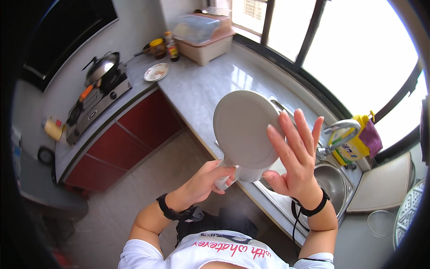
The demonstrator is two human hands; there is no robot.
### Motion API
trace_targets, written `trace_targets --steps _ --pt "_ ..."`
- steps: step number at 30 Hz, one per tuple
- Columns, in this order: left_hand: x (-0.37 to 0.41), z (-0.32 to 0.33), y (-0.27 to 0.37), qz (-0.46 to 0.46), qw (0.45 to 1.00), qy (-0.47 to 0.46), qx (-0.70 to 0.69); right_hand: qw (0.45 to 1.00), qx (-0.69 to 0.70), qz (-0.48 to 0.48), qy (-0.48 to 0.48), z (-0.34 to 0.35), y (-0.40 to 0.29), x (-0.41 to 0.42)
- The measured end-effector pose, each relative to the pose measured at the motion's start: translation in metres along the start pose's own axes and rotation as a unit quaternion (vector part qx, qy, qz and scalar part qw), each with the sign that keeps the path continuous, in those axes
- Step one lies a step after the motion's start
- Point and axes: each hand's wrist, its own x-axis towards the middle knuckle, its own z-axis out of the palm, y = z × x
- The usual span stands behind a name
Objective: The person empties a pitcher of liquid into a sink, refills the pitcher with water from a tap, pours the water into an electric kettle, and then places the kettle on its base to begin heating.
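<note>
A light grey, round-bottomed pan or pot [247, 129] with a short handle is raised in front of me, its broad round face towards the camera. My left hand [218, 178] is closed around the handle at the lower left. With fingers spread, my right hand [295, 154] is at the vessel's right edge; whether the fingertips touch it cannot be told. Both wrists wear black bands, and a small black device hangs at the left one. Behind my right hand is a stainless steel sink [331, 181] with a curved chrome faucet [346, 129].
A gas stove [100, 107] holds a lidded wok [104, 67]. A patterned plate [156, 72], bottles and a lidded dish box [201, 47] stand on the counter. Beside the faucet are a yellow detergent bottle [349, 146] and purple cloth [370, 138]; a cutting board [381, 185] lies right.
</note>
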Motion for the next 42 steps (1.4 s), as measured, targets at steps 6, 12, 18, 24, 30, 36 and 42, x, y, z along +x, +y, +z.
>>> trace_targets --steps 6,12,18,24,30,36,42 --pt "-0.104 -0.083 -0.013 0.102 0.992 0.07 0.0 0.998 -0.016 -0.033 -0.055 0.079 -0.083 0.052" --pt "-0.218 -0.199 -0.058 0.186 0.967 0.172 -0.019 0.978 0.163 -0.108 -0.079 0.188 -0.209 0.107" --pt "-0.321 -0.289 -0.088 0.265 0.898 0.328 -0.126 0.929 0.238 -0.23 -0.165 0.316 -0.345 0.172" --pt "-0.397 -0.371 -0.127 0.303 0.781 0.507 -0.205 0.809 0.484 -0.284 -0.177 0.449 -0.481 0.206" --pt "-0.492 -0.437 -0.122 0.247 0.637 0.673 -0.283 0.679 0.551 -0.116 -0.47 0.586 -0.629 0.188" --pt "-0.608 -0.506 -0.16 0.291 0.481 0.757 -0.333 0.301 0.318 -0.078 -0.896 0.612 -0.85 0.162" --pt "-0.75 -0.586 -0.215 0.383 0.403 0.767 -0.32 0.02 0.366 0.002 -0.93 0.644 -1.047 0.109"
